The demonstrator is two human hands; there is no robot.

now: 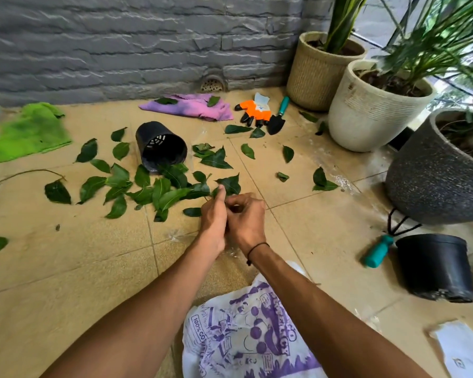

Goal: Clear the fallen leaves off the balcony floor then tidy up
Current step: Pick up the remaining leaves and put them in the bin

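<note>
Several green fallen leaves (159, 192) lie scattered on the tan tiled floor, thickest in front of a tipped black plastic pot (161, 145). My left hand (213, 219) and my right hand (247, 219) meet just in front of that pile, fingers closed and touching each other. They seem to pinch a thin clear plastic film (176, 236), which shows only as wrinkled glints beside and under my wrists. My left thumb points up beside a large leaf (231, 184). A white bag with purple print (246, 331) lies beneath my forearms.
A green cloth (30, 132) and a purple cloth (191, 107) lie near the grey stone wall. Orange gloves (257, 113) and a trowel (277, 118) lie beside them. Three large planters (366, 118) stand at right, with a black pot (434, 266) and a teal tool (377, 252).
</note>
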